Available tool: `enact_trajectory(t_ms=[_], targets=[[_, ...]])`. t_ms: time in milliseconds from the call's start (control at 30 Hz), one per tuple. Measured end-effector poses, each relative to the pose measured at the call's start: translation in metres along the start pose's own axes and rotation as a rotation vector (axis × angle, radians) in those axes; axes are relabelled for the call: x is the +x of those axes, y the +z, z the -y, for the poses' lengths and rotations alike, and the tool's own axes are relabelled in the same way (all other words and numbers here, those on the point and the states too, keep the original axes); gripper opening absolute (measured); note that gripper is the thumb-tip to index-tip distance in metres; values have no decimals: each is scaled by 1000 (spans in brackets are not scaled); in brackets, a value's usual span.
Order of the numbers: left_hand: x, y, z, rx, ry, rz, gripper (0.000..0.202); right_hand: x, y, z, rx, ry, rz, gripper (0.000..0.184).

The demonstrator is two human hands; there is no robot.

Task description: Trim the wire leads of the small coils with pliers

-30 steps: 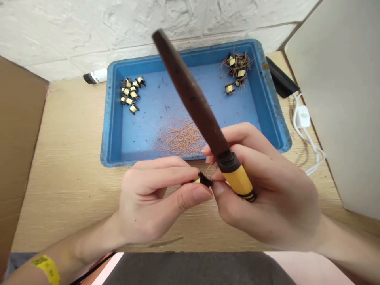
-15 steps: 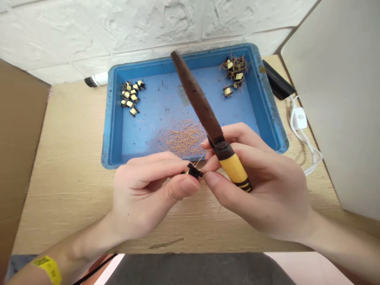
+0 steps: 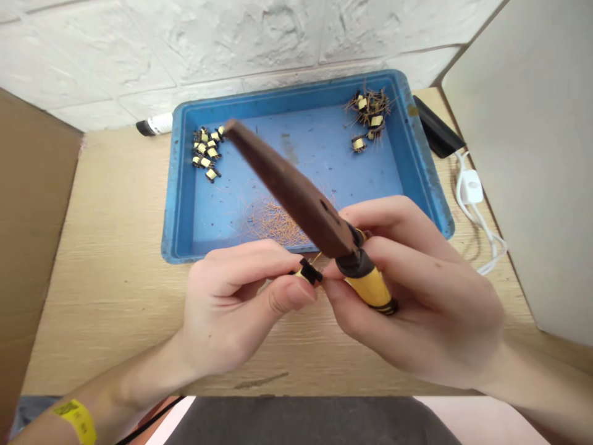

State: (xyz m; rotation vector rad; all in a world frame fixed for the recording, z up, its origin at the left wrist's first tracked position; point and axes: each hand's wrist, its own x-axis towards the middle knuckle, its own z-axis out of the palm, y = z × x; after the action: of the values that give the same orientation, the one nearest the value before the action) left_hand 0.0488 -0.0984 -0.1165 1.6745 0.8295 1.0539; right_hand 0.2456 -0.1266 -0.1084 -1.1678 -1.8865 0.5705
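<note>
My left hand [image 3: 236, 303] pinches a small black and yellow coil part [image 3: 308, 272] between thumb and forefinger, just in front of the blue tray [image 3: 183, 241]. My right hand [image 3: 417, 296] is closed round a knife [image 3: 319, 222] with a yellow handle and a long brown blade that points up and to the left over the tray. Its thumb and forefinger meet the small part where thin copper wires stick out. Both hands hover above the wooden table [image 3: 115, 266].
In the tray lie a group of several trimmed coil parts [image 3: 207, 151] at the back left, several wiry ones [image 3: 368, 114] at the back right, and cut copper wire scraps [image 3: 273, 219] in front. A marker [image 3: 155, 125], black adapter [image 3: 434, 133], white cable switch [image 3: 470, 185], cardboard sides.
The knife blade has swung from pointing up and away to leaning far to the left. Both hands stay pinched together on the small part, shifted slightly.
</note>
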Motion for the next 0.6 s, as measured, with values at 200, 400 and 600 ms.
enact_trajectory(t_ms=[200, 400, 600], targets=[[1, 2, -4, 12, -17, 15, 21, -1, -1, -3, 4, -85, 5, 21], [1, 0, -3, 157, 38, 12, 27, 3, 3, -3, 45, -16, -8, 17], [-2, -1, 0, 133, 29, 16, 31, 8, -4, -4, 22, 61, -60, 15]])
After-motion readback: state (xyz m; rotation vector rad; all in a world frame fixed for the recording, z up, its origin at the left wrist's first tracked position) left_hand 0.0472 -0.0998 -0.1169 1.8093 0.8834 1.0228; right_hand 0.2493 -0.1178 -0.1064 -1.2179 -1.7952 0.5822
